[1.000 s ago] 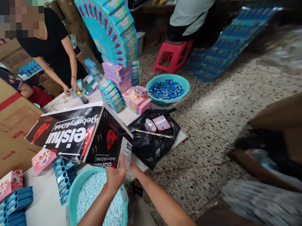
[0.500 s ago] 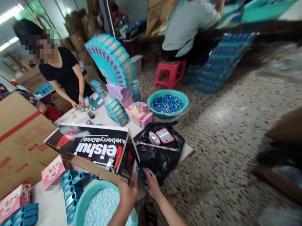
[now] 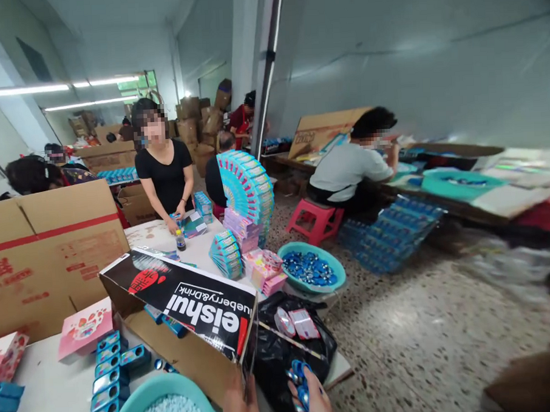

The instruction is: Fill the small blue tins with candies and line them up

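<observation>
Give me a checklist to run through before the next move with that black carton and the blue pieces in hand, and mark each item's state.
1. Left hand has hold of the black carton at its near corner: ok.
2. Right hand holds small blue pieces: ok.
3. Carton tilted, open side towards the teal basin: ok.
4. Inside of carton is emptied: cannot tell.
5. Black bag lies apart from the carton's mouth: ok.
6. Count of blue pieces in the right hand: cannot tell.

Bright ceiling tubes, blurred warped right edge
</observation>
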`<state>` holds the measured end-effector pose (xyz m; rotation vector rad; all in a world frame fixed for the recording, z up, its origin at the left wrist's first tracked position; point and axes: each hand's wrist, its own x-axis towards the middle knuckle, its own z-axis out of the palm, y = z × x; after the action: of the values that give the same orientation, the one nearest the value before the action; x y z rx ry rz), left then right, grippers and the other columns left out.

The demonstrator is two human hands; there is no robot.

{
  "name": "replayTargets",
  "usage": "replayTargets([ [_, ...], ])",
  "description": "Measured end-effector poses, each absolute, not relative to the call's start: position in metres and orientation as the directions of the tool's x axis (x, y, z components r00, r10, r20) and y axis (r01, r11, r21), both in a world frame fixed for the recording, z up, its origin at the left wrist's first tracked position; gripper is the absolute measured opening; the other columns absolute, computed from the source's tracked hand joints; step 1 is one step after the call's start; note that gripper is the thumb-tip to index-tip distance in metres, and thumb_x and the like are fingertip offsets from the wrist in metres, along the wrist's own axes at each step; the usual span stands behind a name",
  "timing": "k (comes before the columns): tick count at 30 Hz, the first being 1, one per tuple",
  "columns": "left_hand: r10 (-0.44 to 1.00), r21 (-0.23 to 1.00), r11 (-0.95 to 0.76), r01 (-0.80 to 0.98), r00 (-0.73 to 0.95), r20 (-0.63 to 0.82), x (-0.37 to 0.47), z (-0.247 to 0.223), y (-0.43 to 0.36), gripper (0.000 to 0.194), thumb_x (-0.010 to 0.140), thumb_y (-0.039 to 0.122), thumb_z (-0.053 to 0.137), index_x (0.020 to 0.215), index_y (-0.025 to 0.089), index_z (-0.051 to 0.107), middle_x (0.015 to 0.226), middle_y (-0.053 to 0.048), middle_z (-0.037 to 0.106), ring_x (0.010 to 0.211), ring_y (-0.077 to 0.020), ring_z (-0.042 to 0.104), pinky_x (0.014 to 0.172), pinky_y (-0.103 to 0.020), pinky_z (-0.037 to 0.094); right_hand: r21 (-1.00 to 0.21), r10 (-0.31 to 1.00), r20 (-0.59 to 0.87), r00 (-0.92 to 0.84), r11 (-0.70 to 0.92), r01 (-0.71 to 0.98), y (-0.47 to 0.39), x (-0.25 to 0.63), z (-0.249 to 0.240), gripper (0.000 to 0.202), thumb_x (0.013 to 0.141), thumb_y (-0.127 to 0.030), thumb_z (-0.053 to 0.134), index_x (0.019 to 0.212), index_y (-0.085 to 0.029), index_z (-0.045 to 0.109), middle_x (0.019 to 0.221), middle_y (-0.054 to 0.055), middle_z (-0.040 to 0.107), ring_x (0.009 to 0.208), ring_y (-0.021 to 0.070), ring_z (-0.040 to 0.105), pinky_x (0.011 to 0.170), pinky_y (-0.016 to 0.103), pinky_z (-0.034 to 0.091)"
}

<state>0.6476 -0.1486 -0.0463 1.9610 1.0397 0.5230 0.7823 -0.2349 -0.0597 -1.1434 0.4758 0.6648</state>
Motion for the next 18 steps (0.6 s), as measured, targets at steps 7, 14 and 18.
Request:
replayTargets([
  [7, 0.843, 0.889, -0.276, 0.366, 0.537, 0.04, 0.653, -0.053, -0.149, 0.04, 0.087, 0.039, 0.036, 0.112, 0.017, 0.059, 0.107, -0.013, 0.067, 0.102, -0.025, 0.061, 0.089, -0.035, 0.048, -0.671, 0.303, -0.616, 0.728, 0.283, -0.685, -0.22, 0.798, -0.039, 0.063, 0.038, -0.054, 0.078, 0.087, -0.02, 0.059, 0.065, -0.004, 0.068, 0.051, 0.0134, 0.063, 0.036, 0.016, 0.035],
  [14, 0.848, 0.908, -0.235, 0.347, 0.53, 0.017, 0.64, -0.044, -0.148, 0.037, 0.082, 0.039, 0.049, 0.109, 0.016, 0.058, 0.104, -0.012, 0.067, 0.096, -0.0233, 0.062, 0.085, -0.035, 0.05, -0.684, 0.317, -0.622, 0.716, 0.225, -0.694, -0.218, 0.784, -0.033, 0.055, 0.043, -0.053, 0.076, 0.084, -0.02, 0.057, 0.058, -0.005, 0.065, 0.045, 0.01, 0.058, 0.033, 0.014, 0.032],
  [18, 0.85, 0.88, -0.267, 0.393, 0.526, 0.023, 0.612, -0.034, -0.15, 0.054, 0.07, 0.04, 0.063, 0.117, 0.015, 0.055, 0.116, -0.013, 0.062, 0.109, -0.026, 0.056, 0.096, -0.04, 0.045, -0.672, 0.294, -0.654, 0.697, 0.197, -0.714, -0.236, 0.766, -0.046, 0.054, 0.043, -0.05, 0.075, 0.085, -0.022, 0.057, 0.063, -0.003, 0.067, 0.05, 0.012, 0.061, 0.035, 0.016, 0.036],
])
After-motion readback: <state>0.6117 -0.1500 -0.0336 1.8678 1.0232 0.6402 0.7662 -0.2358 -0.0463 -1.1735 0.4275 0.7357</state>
